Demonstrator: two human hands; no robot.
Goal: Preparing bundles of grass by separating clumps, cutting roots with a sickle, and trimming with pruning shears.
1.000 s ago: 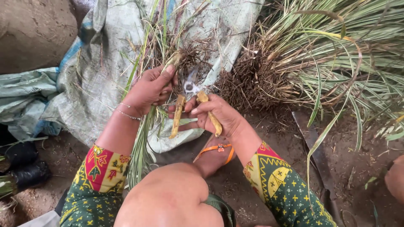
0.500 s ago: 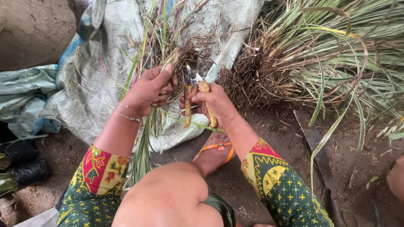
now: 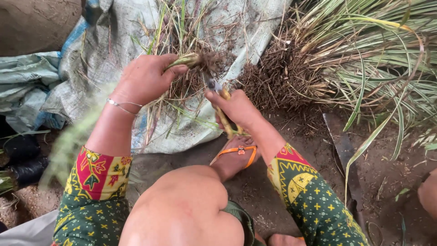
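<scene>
Two bare hands work close together over a grey woven plastic sack [image 3: 104, 68] spread on the dirt floor. The left hand [image 3: 143, 79] has its fingers curled tight round the pale green base of a grass clump [image 3: 191, 61], whose brown tangled roots hang just beside the thumb. The right hand [image 3: 234, 107] is closed about the yellow handles of small garden shears [image 3: 221, 102], squeezed together, with the metal blades pointing up into the root mass, touching it. The risk, as I judge it, lies in how near the blades sit to the left thumb and fingers: a slip on wiry roots could nick them. The foot in an orange-strapped sandal [image 3: 236, 155] is directly beneath the shears, so a dropped tool could land there. A large heap of striped green-and-cream grass plants [image 3: 364, 59] lies to the right.
</scene>
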